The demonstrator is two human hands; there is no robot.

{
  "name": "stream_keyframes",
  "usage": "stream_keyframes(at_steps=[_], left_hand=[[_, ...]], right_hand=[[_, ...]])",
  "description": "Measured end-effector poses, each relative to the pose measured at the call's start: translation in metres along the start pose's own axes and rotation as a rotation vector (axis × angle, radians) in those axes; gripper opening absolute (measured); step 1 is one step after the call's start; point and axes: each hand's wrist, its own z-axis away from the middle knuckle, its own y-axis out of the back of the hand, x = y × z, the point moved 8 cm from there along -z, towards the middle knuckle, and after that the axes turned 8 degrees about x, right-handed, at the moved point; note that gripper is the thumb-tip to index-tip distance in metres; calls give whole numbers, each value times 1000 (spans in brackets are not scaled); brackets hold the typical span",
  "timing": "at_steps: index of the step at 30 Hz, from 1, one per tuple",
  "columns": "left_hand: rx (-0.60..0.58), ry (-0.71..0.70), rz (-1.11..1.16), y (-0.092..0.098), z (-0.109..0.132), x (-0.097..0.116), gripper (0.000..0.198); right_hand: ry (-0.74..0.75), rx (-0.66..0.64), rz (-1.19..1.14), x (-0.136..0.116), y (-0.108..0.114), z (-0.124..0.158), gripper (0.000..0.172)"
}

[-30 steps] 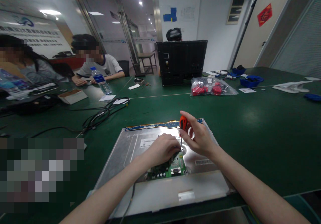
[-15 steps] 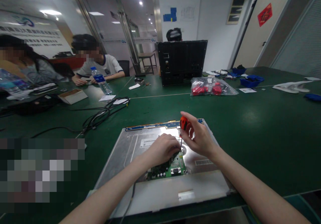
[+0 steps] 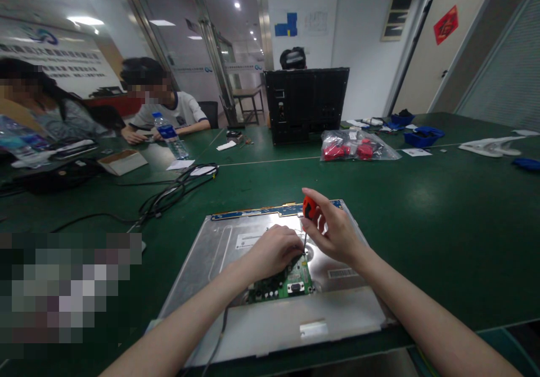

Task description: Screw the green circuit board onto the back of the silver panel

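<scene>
A metal-backed display panel (image 3: 198, 270) lies face down in front of me, with a green circuit board (image 3: 301, 275) on its back. My right hand (image 3: 335, 230) grips the orange handle of a small screwdriver (image 3: 309, 207). The screwdriver stands nearly upright, its tip at the board's upper right corner. My left hand (image 3: 276, 247) rests over the board with fingers curled together beside the screwdriver's tip; whatever they pinch is hidden. Along the panel's far edge runs a blue circuit strip (image 3: 257, 212). A dark cable (image 3: 223, 332) hangs over the panel's near edge.
Coiled black cables (image 3: 177, 188) lie to the left on the green table (image 3: 422, 242). Farther back are a water bottle (image 3: 169, 135), a black monitor (image 3: 310, 104), a plastic bag with red items (image 3: 358, 145) and blue trays (image 3: 423, 137). Several people sit around the table.
The screwdriver's handle has turned slightly in my right hand, so less of its black part shows. My left hand has stayed in place.
</scene>
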Motion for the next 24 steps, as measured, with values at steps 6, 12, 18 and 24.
stream_keyframes(at_steps=[6,12,18,24], left_hand=[[-5,-3,2,-1,0,0,20],[1,-3,1,0,0,1,20],[8,2,8,1,0,2,18],[7,8,17,1,-1,1,17]], right_hand=[[-19,-2,-20,2,1,1,51],[-6,-2,-4,1,1,1,54],[3,15,-11,-2,2,-1,55],[35,38,6,-2,3,0,50]])
